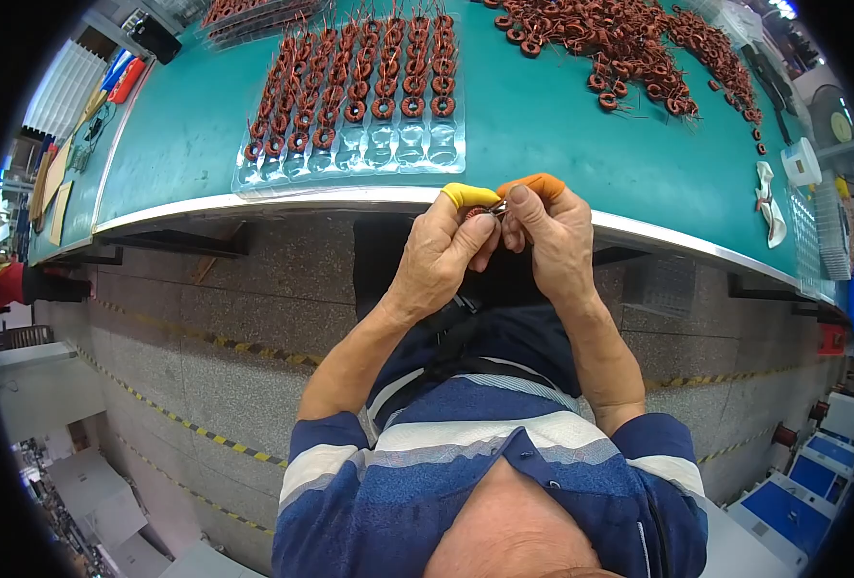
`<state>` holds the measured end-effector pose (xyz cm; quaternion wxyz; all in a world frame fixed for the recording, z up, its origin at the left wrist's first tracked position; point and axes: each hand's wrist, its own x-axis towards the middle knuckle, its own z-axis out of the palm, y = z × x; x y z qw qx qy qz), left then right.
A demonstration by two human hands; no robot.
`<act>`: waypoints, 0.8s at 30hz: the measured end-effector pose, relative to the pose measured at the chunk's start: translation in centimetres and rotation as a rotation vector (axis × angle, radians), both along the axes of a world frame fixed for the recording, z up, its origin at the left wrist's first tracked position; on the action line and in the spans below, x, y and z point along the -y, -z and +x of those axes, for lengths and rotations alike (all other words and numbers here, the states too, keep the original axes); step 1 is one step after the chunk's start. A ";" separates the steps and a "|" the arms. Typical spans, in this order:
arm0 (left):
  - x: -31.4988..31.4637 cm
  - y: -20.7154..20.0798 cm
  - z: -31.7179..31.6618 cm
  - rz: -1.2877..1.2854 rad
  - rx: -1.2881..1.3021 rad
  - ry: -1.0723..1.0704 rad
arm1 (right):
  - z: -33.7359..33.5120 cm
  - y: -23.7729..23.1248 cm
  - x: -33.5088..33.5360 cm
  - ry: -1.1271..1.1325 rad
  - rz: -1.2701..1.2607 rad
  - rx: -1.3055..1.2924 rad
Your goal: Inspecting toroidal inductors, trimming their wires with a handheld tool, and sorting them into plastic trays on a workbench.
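Just over the table's front edge, my left hand (437,246) pinches a copper-wound ring coil (476,212) between thumb and a forefinger in a yellow finger cot (469,195). Fingertips cover most of this coil. Right against it, my right hand (557,231) is closed, its forefinger in an orange cot (535,182). Something small and shiny shows at its fingertips, too small to name. Beyond my hands lies a clear plastic tray (350,173) with rows of similar ring coils (384,82), their wire ends sticking up. Its nearest pockets hold no coils.
A large heap of loose coils (600,43) spreads over the green table (514,135) at the far right. Another loaded tray (254,24) is at the far left. A white tub (801,162), a crumpled white cloth (770,204) and stacked clear trays (831,231) stand at the right.
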<state>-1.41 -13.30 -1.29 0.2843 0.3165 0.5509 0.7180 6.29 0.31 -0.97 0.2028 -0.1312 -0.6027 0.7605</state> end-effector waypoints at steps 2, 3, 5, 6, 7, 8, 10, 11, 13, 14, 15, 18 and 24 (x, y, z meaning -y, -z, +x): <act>0.1 0.1 -0.1 -0.016 -0.027 -0.017 | -0.1 -0.3 -0.2 -0.064 -0.169 0.013; 0.2 0.3 -0.2 -0.028 -0.029 -0.013 | -0.1 -0.6 -0.1 -0.077 -0.215 -0.005; 0.3 0.5 -0.1 -0.002 0.019 -0.004 | -0.1 -0.6 -0.1 -0.074 -0.226 0.009; 0.4 0.6 -0.2 0.025 0.065 0.007 | -0.1 -0.6 -0.2 -0.069 -0.236 0.020; 0.5 0.7 -0.2 0.025 0.069 0.006 | 0.0 -0.5 -0.4 -0.070 -0.236 0.023; 0.6 0.9 -0.2 0.029 0.059 0.019 | -0.1 -0.3 -0.8 -0.101 -0.223 0.050; 0.8 1.1 -0.2 0.034 0.052 0.031 | -0.1 -0.3 -0.8 -0.133 -0.209 0.078; 0.9 1.2 0.0 0.090 0.105 0.035 | -0.2 -0.3 -0.7 -0.151 -0.258 0.080; 1.0 1.2 0.2 0.148 0.158 0.035 | -0.2 -0.3 -0.3 -0.172 -0.305 0.082; 1.0 1.2 0.3 0.197 0.217 0.045 | -0.2 -0.2 0.0 -0.159 -0.316 0.038; 1.0 1.3 0.3 0.245 0.275 0.056 | -0.2 -0.1 0.2 -0.146 -0.326 -0.006; 1.3 1.2 0.2 0.268 0.321 0.077 | 0.1 -0.3 0.4 -0.188 -0.231 -0.061; 1.4 1.1 0.9 0.334 0.432 0.078 | 0.2 0.4 1.5 -0.055 -0.173 -0.127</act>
